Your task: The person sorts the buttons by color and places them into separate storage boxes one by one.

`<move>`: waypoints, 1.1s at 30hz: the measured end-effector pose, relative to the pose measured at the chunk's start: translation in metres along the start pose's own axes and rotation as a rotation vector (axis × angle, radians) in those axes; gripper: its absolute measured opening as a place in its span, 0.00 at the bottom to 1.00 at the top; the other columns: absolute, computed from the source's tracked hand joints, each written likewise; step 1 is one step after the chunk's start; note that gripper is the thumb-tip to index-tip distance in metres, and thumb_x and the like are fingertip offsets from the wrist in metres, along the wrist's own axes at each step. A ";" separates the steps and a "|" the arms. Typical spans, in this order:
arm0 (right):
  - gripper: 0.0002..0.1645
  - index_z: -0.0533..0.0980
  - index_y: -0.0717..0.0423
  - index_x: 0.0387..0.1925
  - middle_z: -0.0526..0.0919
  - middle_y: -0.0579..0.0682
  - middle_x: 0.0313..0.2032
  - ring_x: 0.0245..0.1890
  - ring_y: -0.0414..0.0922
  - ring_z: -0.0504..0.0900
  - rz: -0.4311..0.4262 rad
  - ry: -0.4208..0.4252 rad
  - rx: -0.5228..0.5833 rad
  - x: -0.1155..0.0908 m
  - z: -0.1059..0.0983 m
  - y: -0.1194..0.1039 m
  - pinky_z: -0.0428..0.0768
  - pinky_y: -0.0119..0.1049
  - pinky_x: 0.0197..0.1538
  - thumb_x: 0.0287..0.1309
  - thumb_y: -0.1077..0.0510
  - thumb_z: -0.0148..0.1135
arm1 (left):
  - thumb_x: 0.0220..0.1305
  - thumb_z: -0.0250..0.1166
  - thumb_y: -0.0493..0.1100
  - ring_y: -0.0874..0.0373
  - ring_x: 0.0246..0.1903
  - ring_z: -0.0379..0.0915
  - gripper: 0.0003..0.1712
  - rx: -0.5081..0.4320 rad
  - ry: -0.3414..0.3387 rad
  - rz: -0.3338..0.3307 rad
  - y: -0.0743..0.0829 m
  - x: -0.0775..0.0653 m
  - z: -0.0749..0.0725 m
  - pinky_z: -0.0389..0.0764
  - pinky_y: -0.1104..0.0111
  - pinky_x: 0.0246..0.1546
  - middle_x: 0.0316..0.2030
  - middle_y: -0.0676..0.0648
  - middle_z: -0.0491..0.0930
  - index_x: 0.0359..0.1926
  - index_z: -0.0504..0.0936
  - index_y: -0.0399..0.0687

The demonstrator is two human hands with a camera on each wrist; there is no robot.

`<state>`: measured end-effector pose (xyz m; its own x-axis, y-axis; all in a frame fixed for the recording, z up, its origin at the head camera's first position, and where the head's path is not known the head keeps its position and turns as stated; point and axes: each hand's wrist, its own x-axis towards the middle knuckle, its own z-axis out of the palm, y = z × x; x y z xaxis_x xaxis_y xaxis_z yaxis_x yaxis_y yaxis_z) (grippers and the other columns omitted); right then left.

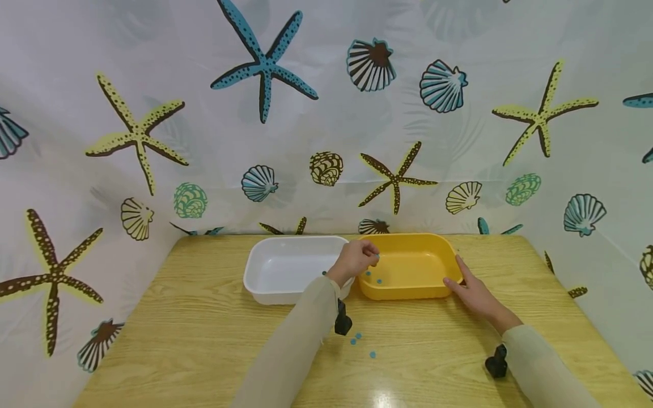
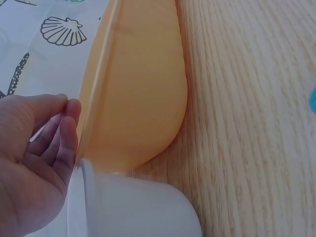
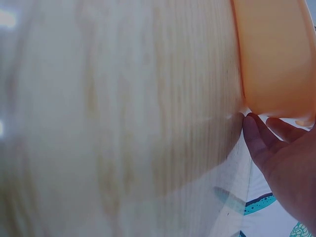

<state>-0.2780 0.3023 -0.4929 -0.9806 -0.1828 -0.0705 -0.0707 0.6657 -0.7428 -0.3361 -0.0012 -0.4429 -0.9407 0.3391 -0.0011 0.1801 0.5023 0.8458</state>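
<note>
My left hand (image 1: 355, 260) is above the place where the white tub (image 1: 270, 297) meets the yellow tub (image 1: 403, 293). Its thumb and index finger pinch a small blue piece (image 1: 377, 256) over the yellow tub; in the left wrist view the fingertips come together and hide it. Two similar blue pieces (image 1: 379, 281) lie inside the yellow tub. At that tub's right front corner, my right hand (image 1: 474, 292) holds the rim and wall between thumb and fingers. The right wrist view shows its fingers (image 3: 254, 136) against the outer wall.
Several blue pieces (image 1: 373, 355) lie on the wooden table (image 1: 204, 340) in front of the tubs. Another dark blue piece (image 1: 323, 273) shows in the white tub beside the left wrist. A patterned cloth (image 1: 326, 124) with starfish and shells stands behind and at both sides.
</note>
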 end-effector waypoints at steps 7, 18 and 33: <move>0.49 0.30 0.58 0.73 0.41 0.71 0.70 0.68 0.67 0.45 0.000 0.000 -0.007 0.001 0.002 0.000 0.47 0.61 0.65 0.70 0.40 0.44 | 0.66 0.60 0.37 0.46 0.39 0.79 0.06 -0.017 -0.003 -0.021 -0.002 0.001 -0.002 0.78 0.69 0.31 0.32 0.46 0.80 0.41 0.80 0.40; 0.49 0.30 0.58 0.73 0.40 0.70 0.70 0.68 0.67 0.45 0.006 -0.003 -0.009 0.004 0.004 0.002 0.46 0.62 0.65 0.70 0.41 0.44 | 0.66 0.58 0.37 0.43 0.39 0.79 0.09 -0.033 -0.007 -0.017 0.000 0.000 -0.005 0.75 0.70 0.26 0.33 0.44 0.80 0.44 0.80 0.37; 0.49 0.31 0.60 0.73 0.42 0.71 0.70 0.67 0.68 0.47 -0.009 0.012 -0.016 0.001 0.000 0.001 0.48 0.62 0.64 0.69 0.41 0.45 | 0.65 0.59 0.37 0.45 0.37 0.80 0.11 0.038 -0.109 0.078 -0.003 -0.007 -0.014 0.77 0.68 0.30 0.35 0.41 0.82 0.45 0.80 0.37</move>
<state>-0.2794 0.3024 -0.4940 -0.9820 -0.1804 -0.0561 -0.0823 0.6756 -0.7327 -0.3344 -0.0163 -0.4380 -0.8871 0.4615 0.0038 0.2636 0.5001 0.8249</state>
